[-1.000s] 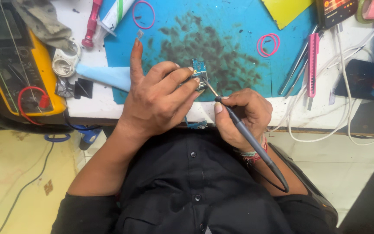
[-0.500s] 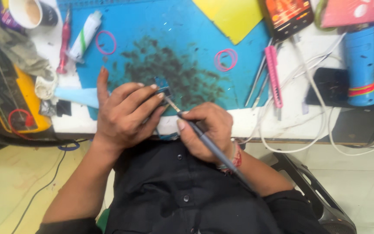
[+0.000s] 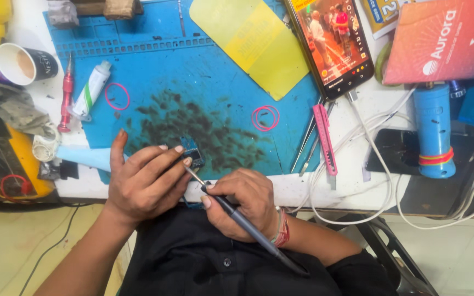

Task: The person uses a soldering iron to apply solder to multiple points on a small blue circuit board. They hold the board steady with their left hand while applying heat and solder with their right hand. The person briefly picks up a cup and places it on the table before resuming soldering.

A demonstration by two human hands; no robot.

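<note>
The left hand (image 3: 144, 183) pinched a small blue circuit board (image 3: 192, 153) between its fingertips at the near edge of the blue work mat (image 3: 204, 82) on the counter (image 3: 297, 189). The right hand (image 3: 245, 203) was closed around a grey soldering iron (image 3: 248, 227) (held like a pen), its metal tip touching the board. A pink rubber band (image 3: 265, 118) lay nearby on the stained mat.

- You work in bright, even light from overhead; colours are strong.
- Shadows stay soft and short under your hands.
- The phone screen (image 3: 333, 41) glows without harsh glare.
- The blue mat (image 3: 204, 82) is sharp; the frame edges look slightly stretched and softer.
</note>
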